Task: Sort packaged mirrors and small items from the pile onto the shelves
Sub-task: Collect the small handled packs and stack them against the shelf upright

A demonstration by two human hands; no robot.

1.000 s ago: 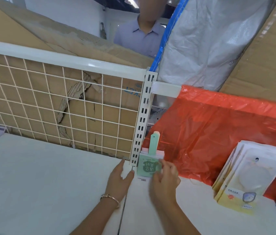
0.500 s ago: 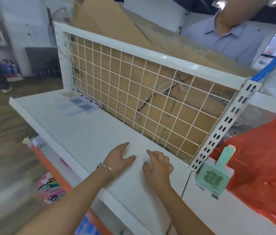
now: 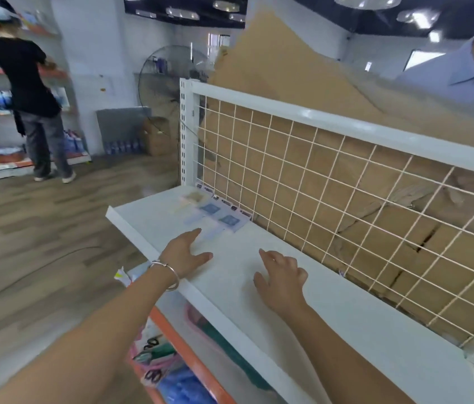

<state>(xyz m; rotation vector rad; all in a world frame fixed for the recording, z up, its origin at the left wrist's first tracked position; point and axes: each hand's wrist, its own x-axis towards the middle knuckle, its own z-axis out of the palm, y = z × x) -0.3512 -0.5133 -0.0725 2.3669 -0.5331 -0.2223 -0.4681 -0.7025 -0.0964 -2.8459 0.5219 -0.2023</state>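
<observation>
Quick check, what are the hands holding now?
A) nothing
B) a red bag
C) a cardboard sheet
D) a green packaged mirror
A: the left hand and right hand both show loose, empty fingers over the white shelf.

White shelf (image 3: 311, 310) runs from centre frame to lower right, w/ wire-grid back. A few flat packets (image 3: 219, 214), pale w/ blue print, blurred, lie flat at its far end by the grid. Bottom centre: orange-edged lower shelf (image 3: 193, 358) w/ jumbled small packs (image 3: 154, 357), incl. scissors.
</observation>
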